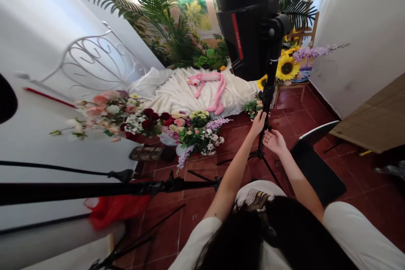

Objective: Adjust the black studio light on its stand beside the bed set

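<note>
The left hand (259, 124) clasps a light stand (268, 100), the right hand (276, 141) half-curled beside it, grip unclear, in an apparent adjustment next calling for steady support.

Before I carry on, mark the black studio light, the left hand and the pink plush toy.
black studio light (251, 29): head view, side of its housing
left hand (258, 124): head view, back of the hand
pink plush toy (211, 77): head view, its long body
</note>
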{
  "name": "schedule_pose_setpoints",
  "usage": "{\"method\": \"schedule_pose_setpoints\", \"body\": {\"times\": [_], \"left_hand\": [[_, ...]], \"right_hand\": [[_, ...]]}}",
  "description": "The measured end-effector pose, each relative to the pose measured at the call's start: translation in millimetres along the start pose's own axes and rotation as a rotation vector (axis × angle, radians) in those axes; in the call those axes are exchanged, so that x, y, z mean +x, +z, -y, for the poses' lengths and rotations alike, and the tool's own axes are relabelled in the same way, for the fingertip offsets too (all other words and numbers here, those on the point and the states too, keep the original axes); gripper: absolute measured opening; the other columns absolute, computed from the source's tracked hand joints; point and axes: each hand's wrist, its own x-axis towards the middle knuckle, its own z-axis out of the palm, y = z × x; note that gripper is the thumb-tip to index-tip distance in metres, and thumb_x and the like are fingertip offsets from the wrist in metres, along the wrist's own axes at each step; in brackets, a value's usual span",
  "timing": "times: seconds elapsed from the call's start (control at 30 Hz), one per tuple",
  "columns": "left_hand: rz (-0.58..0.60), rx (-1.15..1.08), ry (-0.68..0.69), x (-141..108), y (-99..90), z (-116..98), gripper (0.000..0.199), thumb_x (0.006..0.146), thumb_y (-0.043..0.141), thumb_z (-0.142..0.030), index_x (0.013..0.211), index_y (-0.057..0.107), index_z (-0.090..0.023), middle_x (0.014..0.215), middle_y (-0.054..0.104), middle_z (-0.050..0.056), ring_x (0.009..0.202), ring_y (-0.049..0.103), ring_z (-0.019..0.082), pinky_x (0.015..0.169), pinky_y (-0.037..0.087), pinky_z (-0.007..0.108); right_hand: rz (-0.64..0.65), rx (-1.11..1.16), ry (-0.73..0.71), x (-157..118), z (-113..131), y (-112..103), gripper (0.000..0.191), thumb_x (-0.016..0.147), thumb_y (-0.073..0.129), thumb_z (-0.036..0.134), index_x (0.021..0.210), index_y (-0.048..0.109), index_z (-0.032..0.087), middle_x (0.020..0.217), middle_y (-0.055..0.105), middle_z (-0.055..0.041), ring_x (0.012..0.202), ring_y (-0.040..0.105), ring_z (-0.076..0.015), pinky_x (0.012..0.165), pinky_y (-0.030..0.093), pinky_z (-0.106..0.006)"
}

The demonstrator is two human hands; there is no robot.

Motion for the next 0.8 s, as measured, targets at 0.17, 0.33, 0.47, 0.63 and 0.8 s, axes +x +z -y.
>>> {"method": "schedule_pose_setpoints", "body": {"times": [0.17,0.33,0.47,0.63,0.8], "left_hand": [[0.071,-0.017,0.032,1,-6.5,-3,0.061,0.090,0.051,-0.076,0.094,0.066,-0.017,0.089,0.068,0.005,0.080,0.062,0.015,0.079,0.052,0.028],[0.034,0.019,0.042,2,-5.1,-4,0.060,0.091,0.052,-0.075,0.092,0.067,-0.016,0.089,0.070,0.006,0.079,0.060,0.015,0.078,0.050,0.027],[0.008,0.037,0.050,1,-2.9,-1,0.063,0.090,0.051,-0.077,0.090,0.067,-0.016,0.087,0.070,0.006,0.077,0.060,0.015,0.076,0.050,0.027],[0.006,0.014,0.081,-2,-0.5,4,0.064,0.090,0.050,-0.078,0.094,0.067,-0.016,0.089,0.070,0.006,0.077,0.061,0.014,0.075,0.051,0.026],[-0.042,0.038,0.070,-2,4.1,7,0.064,0.091,0.048,-0.077,0.097,0.066,-0.016,0.091,0.071,0.007,0.080,0.063,0.016,0.079,0.052,0.027]], "right_hand": [[0.113,0.293,0.074,7,-7,8,0.017,0.096,0.055,0.034,0.083,0.050,0.024,0.060,0.052,0.0052,0.049,0.051,-0.0101,0.044,0.046,-0.019],[0.098,0.208,0.016,16,-5,9,0.027,0.096,0.060,0.032,0.077,0.042,0.025,0.055,0.038,0.0100,0.041,0.035,-0.0064,0.035,0.033,-0.014],[-0.045,-0.279,-0.301,21,0,8,0.045,0.078,0.079,0.030,0.070,0.035,0.026,0.051,0.030,0.0128,0.041,0.024,-0.0058,0.034,0.021,-0.017],[-0.307,-1.184,-0.897,8,10,8,0.039,0.064,0.081,0.035,0.071,0.043,0.025,0.057,0.046,0.0092,0.052,0.041,-0.0104,0.051,0.035,-0.023],[-0.128,-1.415,-1.008,-10,32,23,0.028,0.073,0.075,0.043,0.082,0.057,0.023,0.067,0.051,0.0051,0.059,0.046,-0.0132,0.059,0.043,-0.028]]}}
